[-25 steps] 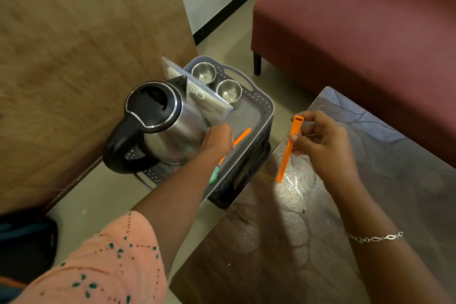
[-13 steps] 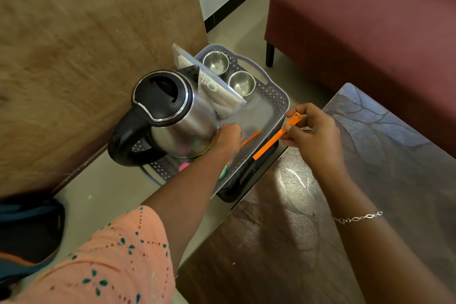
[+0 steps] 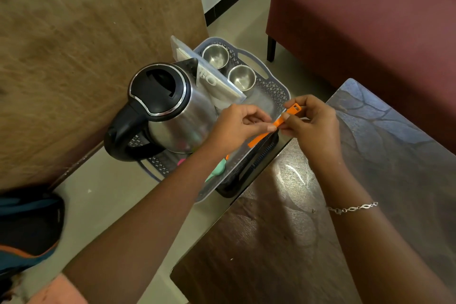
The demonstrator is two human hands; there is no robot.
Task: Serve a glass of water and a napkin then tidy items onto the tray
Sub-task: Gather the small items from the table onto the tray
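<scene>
Your kettle [image 3: 170,106] stood on the left of the tray [image 3: 271,76], with the packet [image 3: 212,74] leaning against it and two cups [image 3: 241,78] behind (both looked empty). Your left hand [image 3: 237,126] lay across the tray from the lower left, forearm over its near edge, thumb and forefinger pinching the stick [image 3: 280,122] near its middle. The stick hung over the tray's right side, clear of the floor, its long axis slanting from lower left up to upper right, the low end pointing into the tray. Your right hand [image 3: 311,126], over the right rim beside the table [image 3: 345,205], pinched the same stick higher up, just below its holed end. Both hands held it, so neither was nearer. In my judgement the coming move turned on that slant: one hand would have to let go while the other laid the stick flat in the free strip between kettle and rim.
</scene>
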